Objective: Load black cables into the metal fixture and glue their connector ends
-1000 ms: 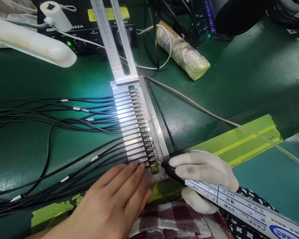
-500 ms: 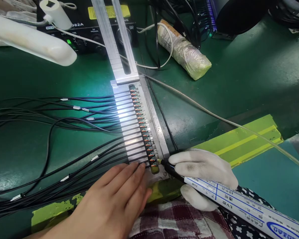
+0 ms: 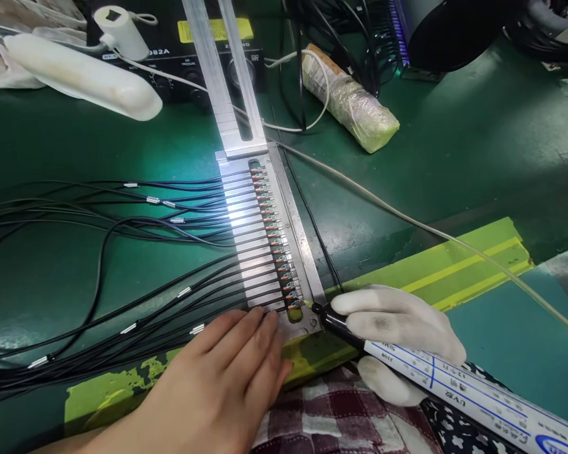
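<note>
head view. left hand (image 3: pixel 227 384): bare, fingers spread flat, fingertips pressing the black cables (image 3: pixel 123 302) at the near end of the metal fixture (image 3: pixel 284 252). right hand (image 3: pixel 397 331): white glove, fingers closed around a dispensing syringe (image 3: pixel 454 384), white barrel with blue print; its black tip touches the nearest connector in the row of connectors (image 3: pixel 274 236), near end of the fixture. fixture lies mid-desk on the green desk (image 3: pixel 454 145), cables fanning left. far: black control box (image 3: pixel 180 47), wrapped roll (image 3: pixel 350 101), white handle (image 3: pixel 80 75). yellow tape strip (image 3: pixel 454 265) right.
</note>
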Demonstrator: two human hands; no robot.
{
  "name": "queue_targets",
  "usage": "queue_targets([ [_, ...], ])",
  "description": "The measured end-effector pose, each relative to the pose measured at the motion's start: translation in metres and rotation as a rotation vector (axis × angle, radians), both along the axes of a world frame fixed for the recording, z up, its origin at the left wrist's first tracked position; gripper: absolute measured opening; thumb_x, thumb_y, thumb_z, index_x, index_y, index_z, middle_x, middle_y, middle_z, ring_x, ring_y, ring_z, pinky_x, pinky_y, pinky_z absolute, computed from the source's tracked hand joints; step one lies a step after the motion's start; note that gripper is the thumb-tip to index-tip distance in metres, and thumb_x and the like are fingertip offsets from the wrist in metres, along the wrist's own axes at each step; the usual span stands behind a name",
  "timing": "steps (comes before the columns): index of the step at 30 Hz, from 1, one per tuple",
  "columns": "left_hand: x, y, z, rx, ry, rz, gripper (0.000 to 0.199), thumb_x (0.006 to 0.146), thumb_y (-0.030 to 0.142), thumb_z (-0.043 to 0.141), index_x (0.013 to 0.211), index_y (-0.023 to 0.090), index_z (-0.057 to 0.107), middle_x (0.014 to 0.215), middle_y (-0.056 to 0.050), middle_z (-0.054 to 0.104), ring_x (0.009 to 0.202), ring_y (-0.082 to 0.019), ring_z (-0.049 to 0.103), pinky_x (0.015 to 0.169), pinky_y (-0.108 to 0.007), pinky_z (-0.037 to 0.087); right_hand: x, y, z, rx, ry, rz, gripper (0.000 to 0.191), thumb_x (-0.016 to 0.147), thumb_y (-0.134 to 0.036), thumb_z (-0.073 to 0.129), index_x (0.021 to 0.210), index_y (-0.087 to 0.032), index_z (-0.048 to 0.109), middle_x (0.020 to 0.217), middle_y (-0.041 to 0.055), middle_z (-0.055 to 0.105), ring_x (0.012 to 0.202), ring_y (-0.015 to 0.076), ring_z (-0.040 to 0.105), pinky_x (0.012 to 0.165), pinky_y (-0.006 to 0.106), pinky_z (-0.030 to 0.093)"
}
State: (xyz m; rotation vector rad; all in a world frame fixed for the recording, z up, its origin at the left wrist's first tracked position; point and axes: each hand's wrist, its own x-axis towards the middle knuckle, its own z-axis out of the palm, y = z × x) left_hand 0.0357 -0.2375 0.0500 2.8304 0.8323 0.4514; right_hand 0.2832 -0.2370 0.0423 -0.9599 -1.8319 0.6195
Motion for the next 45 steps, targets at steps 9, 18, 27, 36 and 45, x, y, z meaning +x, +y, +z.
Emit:
queue_targets([
  [9,-0.0010,0.0005,0.0014,-0.037,0.039,-0.027,0.028,0.098,0.021,0.043,0.112,0.011,0.065,0.122,-0.012,0.066,0.110,-0.027,0.061,0.097,-0.043,0.041,-0.0042,-0.0035,-0.0065,-0.010,0.040,0.008,0.027,0.075,-0.011,0.063,0.101,-0.012,0.066,0.098,0.0112,0.071,0.079,0.0215,0.070,0.066,0.034,0.061],
  [18,-0.0011,0.0029,0.0024,-0.059,0.037,-0.030,0.028,0.097,0.022,0.044,0.113,0.011,0.064,0.122,-0.011,0.066,0.110,-0.027,0.061,0.097,-0.043,0.041,-0.0034,-0.0038,-0.0084,-0.008,0.059,-0.003,0.030,0.074,-0.012,0.064,0.104,-0.014,0.065,0.097,0.0109,0.071,0.076,0.0219,0.071,0.062,0.034,0.061],
  [27,-0.0017,0.0004,0.0021,-0.061,0.022,-0.013,0.028,0.098,0.021,0.041,0.111,0.012,0.065,0.119,-0.010,0.067,0.110,-0.026,0.061,0.097,-0.043,0.041,-0.0019,-0.0030,-0.0049,-0.025,0.018,0.014,0.024,0.075,-0.013,0.061,0.099,-0.017,0.064,0.094,0.0076,0.072,0.073,0.0202,0.071,0.065,0.033,0.060],
  [36,0.0007,0.0019,0.0021,-0.039,0.021,-0.014,0.026,0.097,0.021,0.045,0.109,0.012,0.066,0.118,-0.010,0.068,0.108,-0.025,0.062,0.096,-0.042,0.043,-0.0015,-0.0060,-0.0089,-0.010,0.040,0.023,0.028,0.076,-0.015,0.064,0.103,-0.016,0.063,0.095,0.0087,0.071,0.076,0.0219,0.071,0.066,0.034,0.060],
  [45,0.0008,0.0023,0.0022,-0.056,0.014,-0.029,0.026,0.097,0.021,0.046,0.109,0.011,0.066,0.118,-0.012,0.067,0.108,-0.027,0.062,0.096,-0.043,0.042,0.0002,-0.0068,-0.0088,-0.014,0.024,0.016,0.027,0.076,-0.016,0.064,0.103,-0.017,0.064,0.095,0.0082,0.072,0.075,0.0220,0.070,0.063,0.036,0.059],
])
